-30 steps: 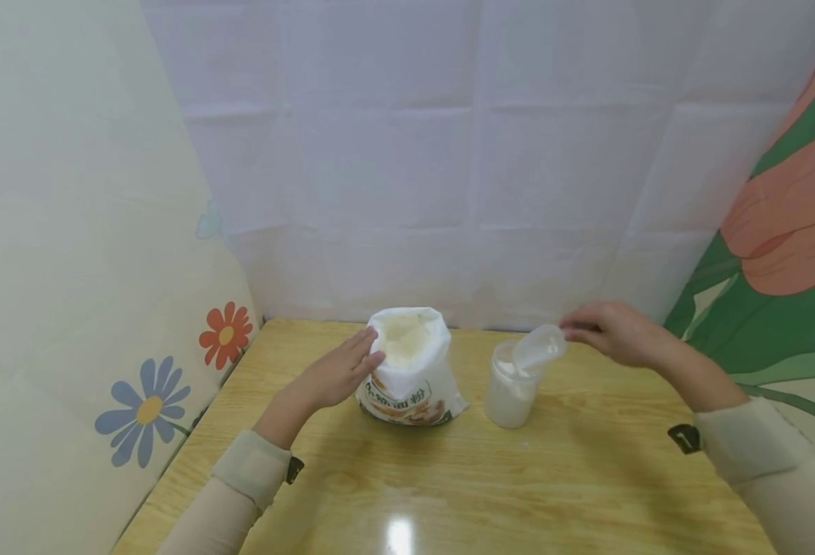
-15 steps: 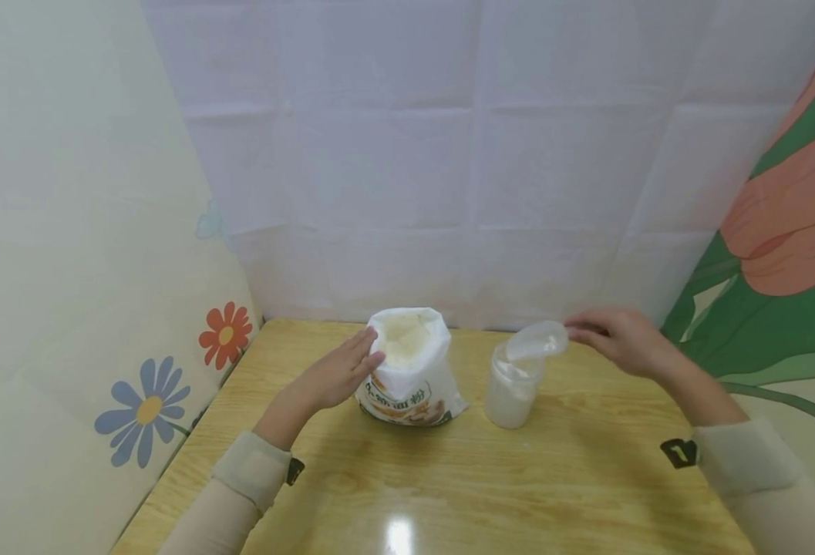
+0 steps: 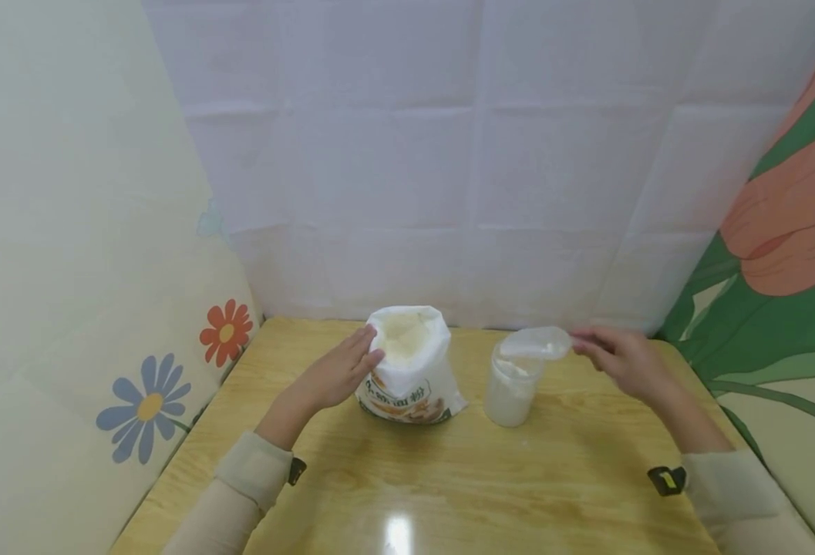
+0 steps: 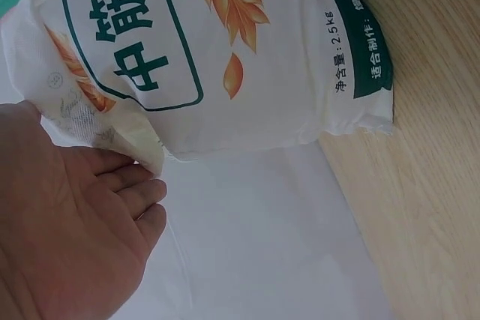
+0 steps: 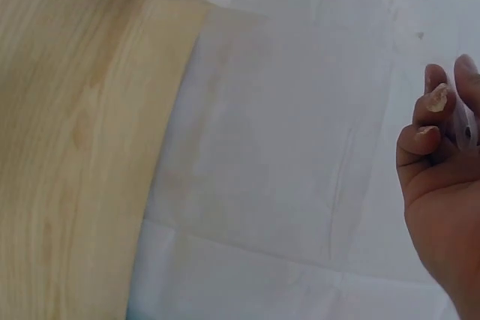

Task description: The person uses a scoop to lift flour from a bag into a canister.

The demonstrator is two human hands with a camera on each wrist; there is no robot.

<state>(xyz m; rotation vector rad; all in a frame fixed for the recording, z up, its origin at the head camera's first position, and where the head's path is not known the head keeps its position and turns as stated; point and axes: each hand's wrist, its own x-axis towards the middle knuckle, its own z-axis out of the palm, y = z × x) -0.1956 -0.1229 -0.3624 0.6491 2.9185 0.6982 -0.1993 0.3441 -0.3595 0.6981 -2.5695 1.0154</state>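
A white flour bag (image 3: 400,378) stands with its top rolled wide, pale flour showing inside. Against the left side of its rim rests my left hand (image 3: 338,372), fingers fairly straight; the left wrist view has the bag's edge (image 4: 142,140) lying over some fingertips. To the bag's right is a clear plastic jar (image 3: 509,397), partly filled with white flour. My right hand (image 3: 622,358) pinches the handle of a translucent plastic scoop (image 3: 535,344), whose bowl is tilted over the jar's mouth. In the right wrist view, white residue marks a fingertip near the scoop's handle (image 5: 465,127).
Bag and jar stand near the back of a wooden table (image 3: 449,478). Behind them hangs a white cloth (image 3: 379,169). A flower-printed wall (image 3: 136,254) borders the left, and a tulip-patterned one (image 3: 796,223) the right.
My right hand has shifted slightly right and down, and the scoop has swung from steeply tipped to flatter over the jar. The left hand and the bag stay in place.
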